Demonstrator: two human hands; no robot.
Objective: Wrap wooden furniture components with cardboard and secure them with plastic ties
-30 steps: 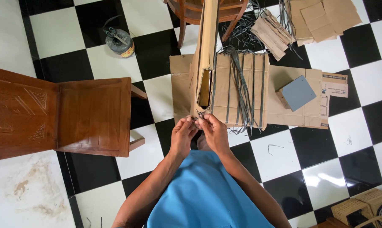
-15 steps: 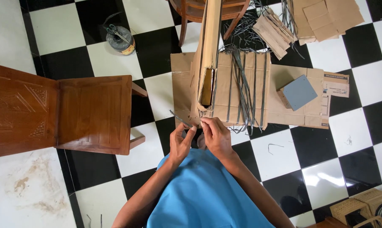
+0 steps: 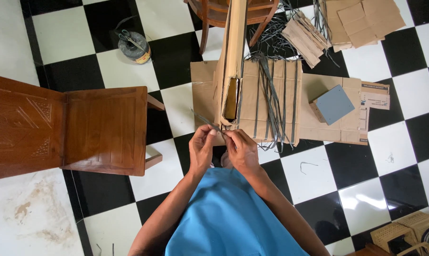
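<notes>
A tall folded cardboard piece [image 3: 234,57] stands upright in front of me, its lower end just above my hands. My left hand [image 3: 201,149] pinches a thin grey strip [image 3: 202,119] that runs up and to the left from my fingers. My right hand [image 3: 242,149] pinches the same strip's other end close to the cardboard's bottom corner. The two hands nearly touch. A bundle of grey strips [image 3: 273,102] lies on flat cardboard sheets [image 3: 318,121] on the floor beyond.
A wooden chair [image 3: 67,128] stands at my left on the black-and-white tiled floor. A spool with scissors on top [image 3: 133,46] sits at the far left. A grey square block [image 3: 334,104], stacked cardboard pieces [image 3: 361,21], another chair [image 3: 214,14] and woven baskets [image 3: 409,234] lie around.
My left hand pulled the grey strip out to the left, then moved back up beside the right hand. The right hand stayed at the cardboard's lower corner.
</notes>
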